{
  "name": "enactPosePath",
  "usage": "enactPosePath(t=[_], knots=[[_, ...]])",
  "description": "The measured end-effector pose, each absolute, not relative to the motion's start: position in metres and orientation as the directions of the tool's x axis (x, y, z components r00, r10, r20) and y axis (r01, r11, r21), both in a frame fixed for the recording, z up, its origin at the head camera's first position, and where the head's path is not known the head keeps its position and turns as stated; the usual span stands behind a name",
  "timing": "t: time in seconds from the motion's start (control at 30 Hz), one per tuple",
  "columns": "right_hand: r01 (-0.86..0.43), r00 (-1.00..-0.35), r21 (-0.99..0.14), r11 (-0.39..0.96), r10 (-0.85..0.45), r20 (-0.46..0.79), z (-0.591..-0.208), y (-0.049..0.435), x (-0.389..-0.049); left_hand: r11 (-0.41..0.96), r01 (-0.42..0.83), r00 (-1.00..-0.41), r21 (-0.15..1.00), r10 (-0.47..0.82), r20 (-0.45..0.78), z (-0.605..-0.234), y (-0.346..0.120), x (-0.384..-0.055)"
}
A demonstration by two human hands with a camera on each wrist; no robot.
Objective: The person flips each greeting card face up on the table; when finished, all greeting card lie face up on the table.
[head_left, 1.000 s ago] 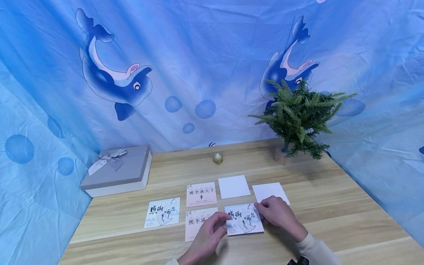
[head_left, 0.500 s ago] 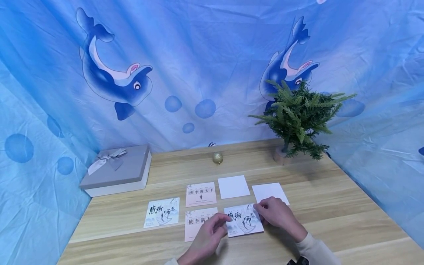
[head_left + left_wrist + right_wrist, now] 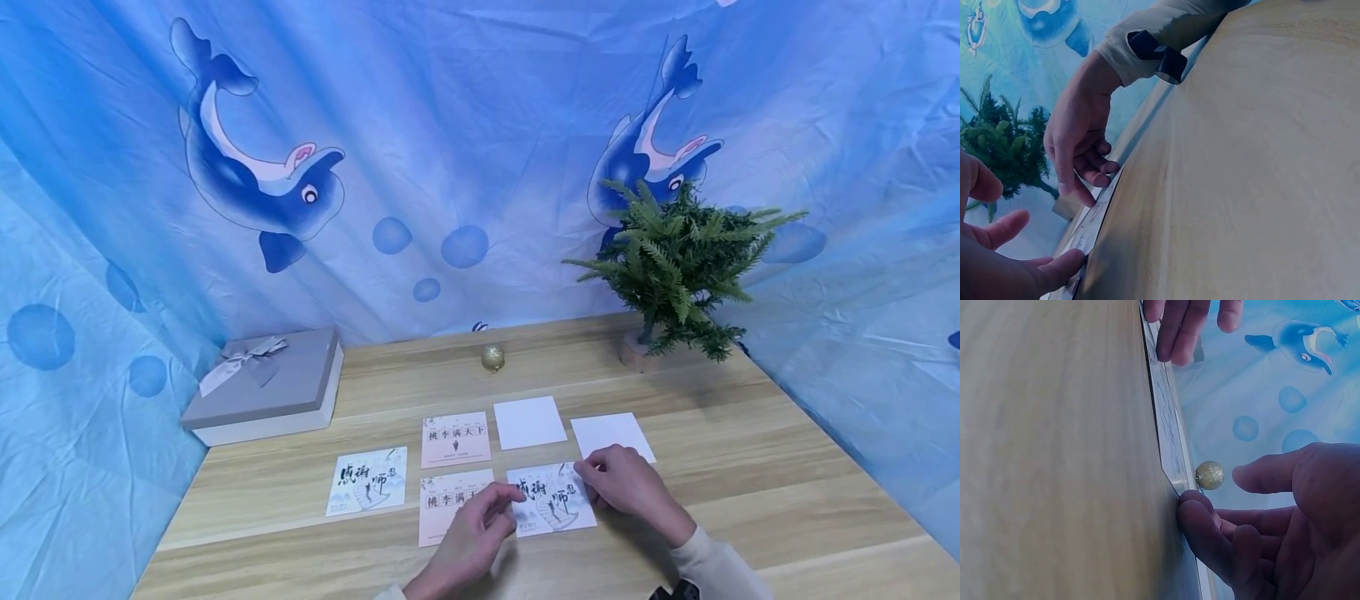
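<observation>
A white card with black brush lettering (image 3: 553,508) lies at the near middle of the table, between both hands. At its left edge, my left hand (image 3: 474,533) touches it with a fingertip; in the left wrist view its fingers are spread apart. My right hand (image 3: 628,485) touches the upper right corner, and in the right wrist view its thumb (image 3: 1266,475) stands away from the loosely bent fingers. A pink card (image 3: 438,517) is partly covered by the left hand. Behind the right hand, a blank white card (image 3: 611,433) is partly hidden.
Another pink card (image 3: 455,442), a blank white card (image 3: 529,423) and a matching lettered card (image 3: 367,482) lie around. A grey gift box with a bow (image 3: 281,379) stands back left, a gold ball (image 3: 492,358) at the back, a small fir tree (image 3: 675,267) back right.
The lettered card between the hands has shifted very slightly and its near edge shows less dark thickness. Both hands stay almost still.
</observation>
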State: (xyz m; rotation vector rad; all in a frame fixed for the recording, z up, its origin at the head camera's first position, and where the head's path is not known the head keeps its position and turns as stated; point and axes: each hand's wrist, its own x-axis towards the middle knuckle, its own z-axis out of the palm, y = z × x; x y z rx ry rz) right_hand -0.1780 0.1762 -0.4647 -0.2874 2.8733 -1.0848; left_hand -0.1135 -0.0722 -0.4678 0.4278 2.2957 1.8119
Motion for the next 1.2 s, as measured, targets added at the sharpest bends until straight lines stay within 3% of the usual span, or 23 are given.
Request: enactPosePath(t=[0.47,0.67,0.9,1.2], knots=[[-0.142,-0.985,-0.688,0.712,-0.169,0.027,-0.462,0.174,-0.179,0.256,0.162,-0.947,0.953,0.313,0.077,-0.462,-0.073,-0.115],[-0.169,-0.986,-0.688,0.705,-0.127,0.112,-0.444,0.178,-0.191,0.182,0.207,-0.963,0.961,0.211,0.167,-0.441,-0.070,-0.143],[-0.219,-0.976,-0.679,0.701,-0.148,0.162,-0.425,0.166,-0.222,0.203,0.093,-0.991,0.975,0.111,0.071,-0.430,-0.056,-0.185],[-0.172,-0.982,-0.695,0.698,-0.179,0.062,-0.433,0.152,-0.243,0.259,0.024,-0.999,0.965,0.037,0.014,-0.448,-0.049,-0.206]])
